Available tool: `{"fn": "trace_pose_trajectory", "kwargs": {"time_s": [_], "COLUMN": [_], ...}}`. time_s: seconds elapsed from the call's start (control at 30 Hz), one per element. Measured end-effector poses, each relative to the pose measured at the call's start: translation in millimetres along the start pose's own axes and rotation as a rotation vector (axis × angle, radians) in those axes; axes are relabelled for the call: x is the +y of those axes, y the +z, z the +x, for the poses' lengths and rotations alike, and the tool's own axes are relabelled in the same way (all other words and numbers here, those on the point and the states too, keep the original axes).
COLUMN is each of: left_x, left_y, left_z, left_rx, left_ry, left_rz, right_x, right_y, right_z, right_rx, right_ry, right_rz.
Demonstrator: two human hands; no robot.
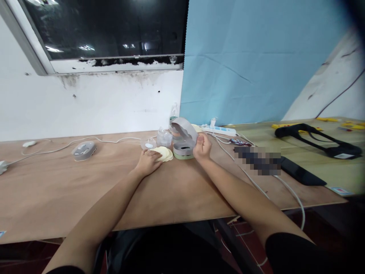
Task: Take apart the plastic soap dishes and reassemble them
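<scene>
My right hand (203,147) is closed on the edge of a raised grey lid (186,128). The lid belongs to a small grey case with a pale green base (183,155), standing on the table with a dark slot showing inside. Left of it, my left hand (148,161) rests low on the table, fingers stretched over the near edge of several thin, pale yellow round sheets (165,153). Behind the sheets are a clear plastic cup-like piece (164,137) and a shallow clear container (148,144) with something white in it.
A grey rounded device (84,150) sits on the brown tabletop (57,190) at left, near a white cable. A bottle (174,111) and a white power strip (219,131) stand at the back. Cables, a black phone-like slab (302,172) and a black frame (319,142) lie right.
</scene>
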State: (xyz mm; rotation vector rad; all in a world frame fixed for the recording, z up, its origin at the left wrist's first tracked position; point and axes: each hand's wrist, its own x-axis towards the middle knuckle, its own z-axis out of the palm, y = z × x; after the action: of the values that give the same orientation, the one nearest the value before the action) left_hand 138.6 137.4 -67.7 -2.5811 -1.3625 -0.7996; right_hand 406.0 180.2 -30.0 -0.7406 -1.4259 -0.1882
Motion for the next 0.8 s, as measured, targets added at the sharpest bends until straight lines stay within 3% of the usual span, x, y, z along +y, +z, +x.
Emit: {"fn": "trace_pose_trajectory", "kwargs": {"time_s": [0.13,0.37,0.8], "left_x": [-1,0,1], "left_y": [-0.2,2.1,-2.0], "left_z": [-1,-1,-2], "left_rx": [-0.028,-0.076,-0.065], "left_ry": [0.023,0.069,0.044], "left_rz": [-0.013,0.005,0.028], "right_x": [17,46,40], "right_y": [-12,-29,-32], "right_z": [8,17,21], "right_rx": [-0.073,-0.344,-0.477], "right_ry": [-0.115,-0.337,-0.467], "right_rz": [-0.089,-0.216,-0.208]}}
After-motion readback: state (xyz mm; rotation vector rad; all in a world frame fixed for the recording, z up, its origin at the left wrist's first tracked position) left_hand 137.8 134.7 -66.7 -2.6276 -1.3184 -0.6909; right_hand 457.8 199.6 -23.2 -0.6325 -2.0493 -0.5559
